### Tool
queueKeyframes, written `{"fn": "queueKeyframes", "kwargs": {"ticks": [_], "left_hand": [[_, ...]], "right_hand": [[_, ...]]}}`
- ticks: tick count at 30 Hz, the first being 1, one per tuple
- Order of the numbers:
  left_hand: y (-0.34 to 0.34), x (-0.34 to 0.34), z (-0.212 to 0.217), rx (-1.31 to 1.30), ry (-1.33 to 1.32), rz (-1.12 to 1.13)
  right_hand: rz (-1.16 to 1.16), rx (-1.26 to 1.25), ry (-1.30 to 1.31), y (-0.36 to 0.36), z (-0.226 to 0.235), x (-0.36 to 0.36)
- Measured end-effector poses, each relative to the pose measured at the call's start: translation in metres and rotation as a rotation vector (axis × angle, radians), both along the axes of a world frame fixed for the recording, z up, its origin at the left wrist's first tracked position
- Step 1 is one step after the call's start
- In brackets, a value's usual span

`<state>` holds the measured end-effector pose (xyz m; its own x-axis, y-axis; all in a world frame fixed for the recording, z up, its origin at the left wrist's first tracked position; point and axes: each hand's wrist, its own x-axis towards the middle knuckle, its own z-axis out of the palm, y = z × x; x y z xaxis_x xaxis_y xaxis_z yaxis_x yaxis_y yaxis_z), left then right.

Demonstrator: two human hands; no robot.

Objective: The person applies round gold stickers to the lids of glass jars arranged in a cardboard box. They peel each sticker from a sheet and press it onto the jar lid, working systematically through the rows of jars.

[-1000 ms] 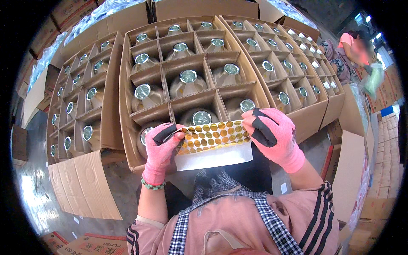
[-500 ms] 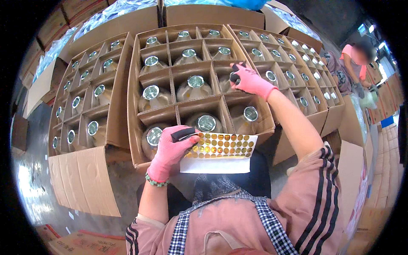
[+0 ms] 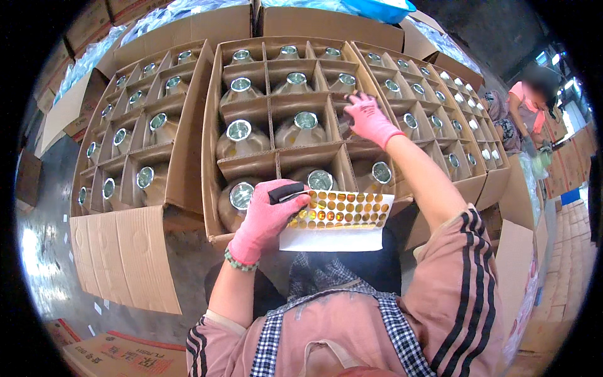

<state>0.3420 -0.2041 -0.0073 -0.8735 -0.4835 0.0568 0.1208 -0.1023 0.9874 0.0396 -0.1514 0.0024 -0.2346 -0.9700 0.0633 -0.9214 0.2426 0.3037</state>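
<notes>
My left hand (image 3: 267, 210), in a pink glove with black tips, pinches a white-backed sheet of round gold stickers (image 3: 352, 210) by its left end. The sheet's plain white lower part hangs toward me. Beyond it, my right hand (image 3: 374, 120), gloved the same way, curls over a glass bottle in the right column of the middle carton (image 3: 212, 125). That bottle's mouth is hidden under the palm. Other wide-shouldered glass bottles (image 3: 301, 131) with silvery round tops stand upright, one in each cardboard compartment.
A second divided carton of bottles (image 3: 202, 119) stands at left, its flap (image 3: 122, 264) folded down. More cartons stand at right, the farthest holding white-topped items (image 3: 475, 134). Plastic-lined boxes (image 3: 330, 28) line the back. A co-worker (image 3: 527, 107) works at far right.
The view has shifted, so the cartons appear farther right. My right hand stays at the same compartment, its fingers slightly moved. My left hand keeps the sticker sheet. The co-worker's hands have lowered.
</notes>
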Motion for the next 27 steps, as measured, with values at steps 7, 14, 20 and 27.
{"fn": "queueKeyframes", "kwargs": {"ticks": [7, 14, 20, 27], "left_hand": [[-0.004, 0.012, -0.003, -0.014, 0.037, 0.157], [0.004, 0.006, 0.002, -0.353, 0.099, 0.212], [0.030, 0.021, 0.037, -0.404, 0.055, 0.392], [0.079, 0.024, 0.074, -0.500, -0.108, 0.516]], "right_hand": [[-0.046, -0.518, -1.203, 0.080, 0.093, 0.112], [-0.057, -0.611, -1.068, 0.122, 0.083, 0.135], [0.321, -0.501, -1.253, 0.125, 0.097, 0.120], [0.538, -0.550, -1.311, 0.123, 0.085, 0.083]]}}
